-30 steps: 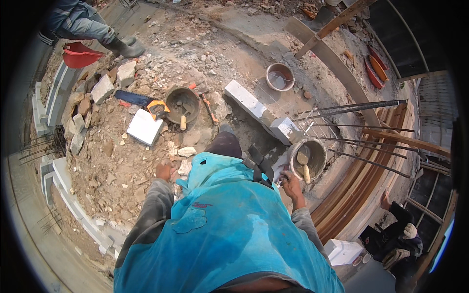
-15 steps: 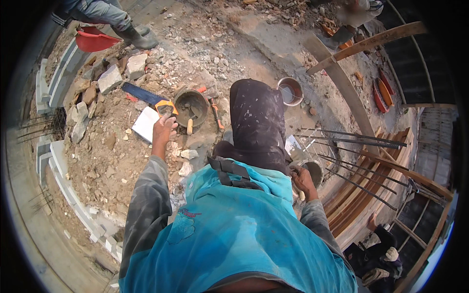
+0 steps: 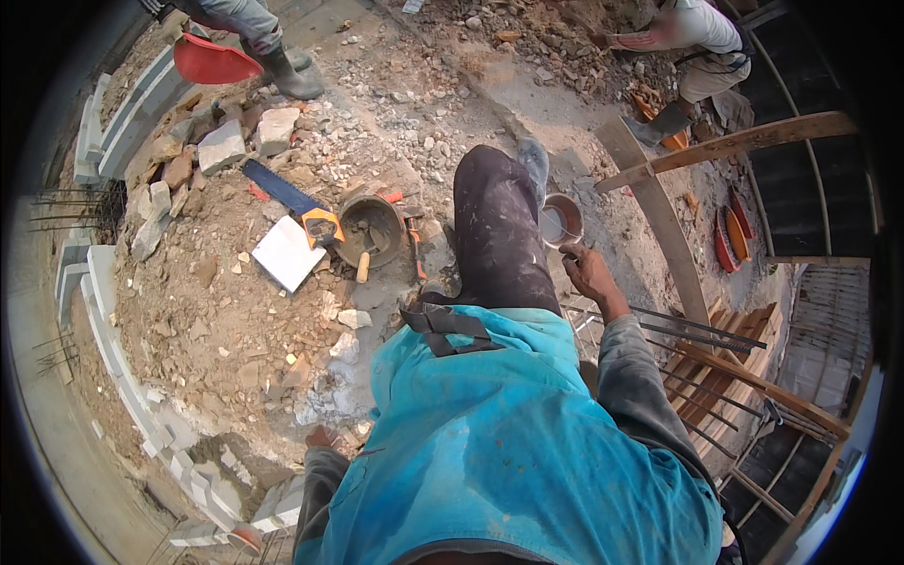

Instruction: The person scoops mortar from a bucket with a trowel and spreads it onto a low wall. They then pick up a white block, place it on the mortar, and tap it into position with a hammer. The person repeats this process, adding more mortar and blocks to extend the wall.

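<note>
My right hand (image 3: pixel 589 273) reaches forward, its partly spread fingertips at the near rim of a round bucket (image 3: pixel 576 209) with pale liquid inside. I cannot tell whether they touch it. At my left side, low by the blue shirt, my left hand (image 3: pixel 323 437) shows only in part; its fingers are hard to make out. Ahead on the left stands a dark round basin (image 3: pixel 356 218) with grey mortar and a tan-handled tool (image 3: pixel 363 267). Beside it lie a handsaw (image 3: pixel 282 188) with an orange handle, a white block (image 3: pixel 287 254) and an orange-and-black hammer (image 3: pixel 415 247).
Rubble and broken stones (image 3: pixel 221 147) cover the ground at left. Pale blocks (image 3: pixel 122 363) line the left edge. Wooden planks (image 3: pixel 673 221) and steel bars (image 3: pixel 697 330) stand to the right. One person (image 3: pixel 297 71) stands far left; another (image 3: pixel 711 47) bends far right.
My right hand has moved forward from the basin at my right to the bucket's rim. My left hand has drawn back from beside the saw to my side. The whole view has shifted.
</note>
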`<state>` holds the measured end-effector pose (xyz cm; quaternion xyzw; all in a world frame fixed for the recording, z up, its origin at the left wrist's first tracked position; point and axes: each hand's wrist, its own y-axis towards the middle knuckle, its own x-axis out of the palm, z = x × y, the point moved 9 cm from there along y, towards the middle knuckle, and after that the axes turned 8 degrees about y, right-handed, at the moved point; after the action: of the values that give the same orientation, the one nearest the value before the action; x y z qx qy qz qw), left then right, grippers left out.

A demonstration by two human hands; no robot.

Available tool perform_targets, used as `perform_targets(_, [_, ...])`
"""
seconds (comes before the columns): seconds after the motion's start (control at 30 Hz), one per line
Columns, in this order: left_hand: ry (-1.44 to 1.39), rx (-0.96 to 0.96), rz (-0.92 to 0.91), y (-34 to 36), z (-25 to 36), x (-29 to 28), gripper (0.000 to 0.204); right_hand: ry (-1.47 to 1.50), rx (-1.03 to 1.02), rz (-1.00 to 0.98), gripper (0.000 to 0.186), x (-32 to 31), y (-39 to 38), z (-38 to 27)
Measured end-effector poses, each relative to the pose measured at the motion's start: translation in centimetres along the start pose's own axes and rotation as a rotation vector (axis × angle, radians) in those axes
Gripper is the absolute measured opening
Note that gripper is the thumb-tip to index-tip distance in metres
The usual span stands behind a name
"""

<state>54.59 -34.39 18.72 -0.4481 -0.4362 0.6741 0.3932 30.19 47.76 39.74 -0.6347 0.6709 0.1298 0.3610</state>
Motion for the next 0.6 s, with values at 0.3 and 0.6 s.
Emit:
perform_targets(0.3, [-0.273,-0.007,0.2,-4.6,-2.7,17.5,0.053,-0.244,-0.127,-0.021,0.032,-15.4,19.3,2.4])
perform_targets(0.6, [0.491,0.646,0.524,-18.6,28.2,50.8,0.05,-0.206,-0.061,-0.253,0.034,-23.2,45.6,20.6])
